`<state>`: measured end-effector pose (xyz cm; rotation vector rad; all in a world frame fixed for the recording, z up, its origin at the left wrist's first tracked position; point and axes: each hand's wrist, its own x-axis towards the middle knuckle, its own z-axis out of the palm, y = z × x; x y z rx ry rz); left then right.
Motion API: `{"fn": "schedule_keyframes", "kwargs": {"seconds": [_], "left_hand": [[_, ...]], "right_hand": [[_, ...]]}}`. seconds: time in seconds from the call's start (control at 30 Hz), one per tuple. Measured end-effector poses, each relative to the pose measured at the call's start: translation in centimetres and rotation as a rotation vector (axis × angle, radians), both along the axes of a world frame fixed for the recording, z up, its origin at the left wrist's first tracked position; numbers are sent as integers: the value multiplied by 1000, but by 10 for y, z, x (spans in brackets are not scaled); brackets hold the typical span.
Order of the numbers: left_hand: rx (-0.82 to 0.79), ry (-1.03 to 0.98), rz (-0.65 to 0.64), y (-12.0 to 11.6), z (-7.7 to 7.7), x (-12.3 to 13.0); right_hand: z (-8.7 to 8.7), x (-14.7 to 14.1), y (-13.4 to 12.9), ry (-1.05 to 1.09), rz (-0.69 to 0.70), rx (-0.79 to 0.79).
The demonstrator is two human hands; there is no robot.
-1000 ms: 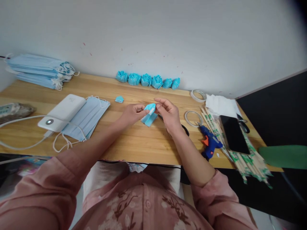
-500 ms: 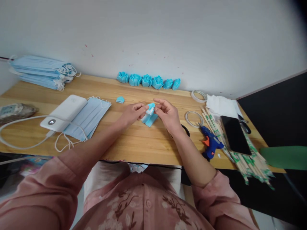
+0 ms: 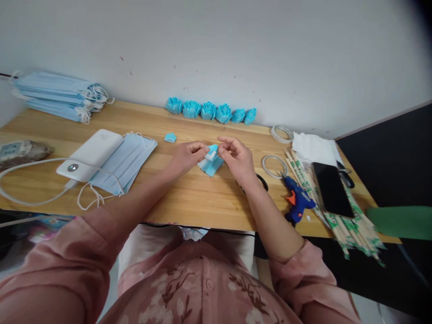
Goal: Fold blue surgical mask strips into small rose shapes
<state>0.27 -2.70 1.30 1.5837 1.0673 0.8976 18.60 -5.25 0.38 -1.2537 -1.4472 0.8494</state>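
A small folded piece of blue mask fabric, white on its underside, is pinched between the thumb and fingers of my left hand. My right hand is at the piece's right edge, thumb and index finger closed at its corner; its other fingers are curled. Below them a flat blue fabric strip lies on the wooden table. A small cut blue piece rests to the left of my hands. Black-handled scissors are partly hidden under my right wrist.
Several blue fabric flowers line the wall. Left are a mask stack, a white power bank with cable and loose masks. Right are tape rolls, a blue glue gun, wrapped chopsticks and a phone.
My hands keep nearly the same place around the folded piece, with slight finger movement. The camera view has shifted a little.
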Motion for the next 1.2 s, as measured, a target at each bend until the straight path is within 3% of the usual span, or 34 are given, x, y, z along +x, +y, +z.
{"fn": "schedule_keyframes", "kwargs": {"seconds": [0.2,0.37,0.63,0.77,0.97,1.2], "left_hand": [[44,25,-42,-1,-2,-1],[46,-2,29,1,-7,-1],[-91,-148,151,8,-14,-3],[-107,-162,124,7,-15,-2],[-130,-172,42,3,-10,0],[-124,-217,3,3,-4,0]], "right_hand": [[0,-1,0,-35,15,11],[1,0,-1,-15,24,2],[-5,2,2,115,58,-62],[-9,-2,3,144,121,-111],[-4,0,2,238,77,-122],[-5,-1,3,181,112,-81]]}}
